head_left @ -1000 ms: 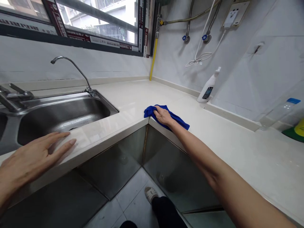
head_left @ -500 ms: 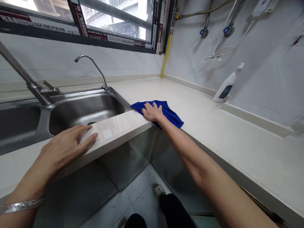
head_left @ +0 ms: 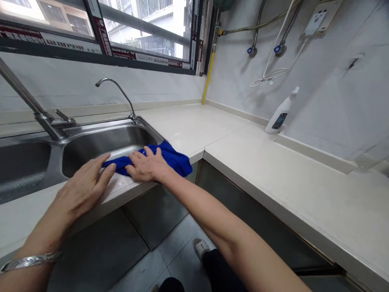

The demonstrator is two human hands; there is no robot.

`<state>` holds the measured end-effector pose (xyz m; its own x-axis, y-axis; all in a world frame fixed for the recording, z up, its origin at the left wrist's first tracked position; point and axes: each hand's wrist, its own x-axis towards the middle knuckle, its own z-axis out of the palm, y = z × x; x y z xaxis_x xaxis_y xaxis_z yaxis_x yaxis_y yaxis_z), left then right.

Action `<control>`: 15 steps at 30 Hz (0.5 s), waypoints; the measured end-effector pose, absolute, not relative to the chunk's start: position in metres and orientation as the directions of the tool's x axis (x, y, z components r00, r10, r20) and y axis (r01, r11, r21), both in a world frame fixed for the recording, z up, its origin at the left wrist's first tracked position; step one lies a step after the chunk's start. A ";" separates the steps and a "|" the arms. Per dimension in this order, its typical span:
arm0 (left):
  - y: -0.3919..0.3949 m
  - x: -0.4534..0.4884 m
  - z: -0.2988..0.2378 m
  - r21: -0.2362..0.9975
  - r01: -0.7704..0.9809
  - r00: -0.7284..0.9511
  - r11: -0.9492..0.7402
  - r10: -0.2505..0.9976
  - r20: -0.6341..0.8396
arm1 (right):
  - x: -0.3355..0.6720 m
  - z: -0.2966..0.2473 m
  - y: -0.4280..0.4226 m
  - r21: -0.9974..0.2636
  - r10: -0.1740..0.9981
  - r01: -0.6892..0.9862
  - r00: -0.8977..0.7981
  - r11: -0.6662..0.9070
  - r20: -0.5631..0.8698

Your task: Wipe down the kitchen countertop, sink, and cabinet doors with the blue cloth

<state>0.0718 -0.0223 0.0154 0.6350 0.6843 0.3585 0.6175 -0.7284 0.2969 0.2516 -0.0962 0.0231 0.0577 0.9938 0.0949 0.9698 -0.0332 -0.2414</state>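
Countertop (head_left: 258, 162), right hand (head_left: 147, 167) pressing blue cloth (head_left: 170, 159)

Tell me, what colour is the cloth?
The cloth is bright blue, seen in the head view.

Counts at the kitchen counter
One blue cloth (head_left: 170, 158), two taps (head_left: 117, 91), two sink basins (head_left: 91, 144), one white spray bottle (head_left: 281, 113), two hands (head_left: 147, 166).

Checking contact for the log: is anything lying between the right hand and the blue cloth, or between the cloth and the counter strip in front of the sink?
Nothing visible does. The right hand presses flat on the blue cloth, which lies directly on the counter at the sink edge. The left hand rests flat beside it, fingertips at the cloth's left end.
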 end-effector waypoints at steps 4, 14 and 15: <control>-0.023 0.070 0.014 0.377 0.522 0.659 -0.765 0.642 0.391 | 0.231 0.019 -0.092 -0.287 0.986 0.950 -0.084 0.123 0.147; -0.039 0.065 0.031 0.398 0.569 0.743 -0.720 0.658 0.127 | 0.306 0.029 -0.173 -0.525 0.869 0.845 0.178 0.105 0.461; -0.039 0.065 0.030 0.391 0.551 0.750 -0.738 0.643 0.156 | 0.322 0.027 -0.193 -0.452 0.862 0.890 0.184 0.058 0.472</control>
<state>0.0653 -0.0394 0.0305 0.7502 0.6425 0.1561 0.5505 -0.7377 0.3908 0.3218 -0.1930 0.0272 0.1838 0.8620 0.4724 0.8899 0.0581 -0.4524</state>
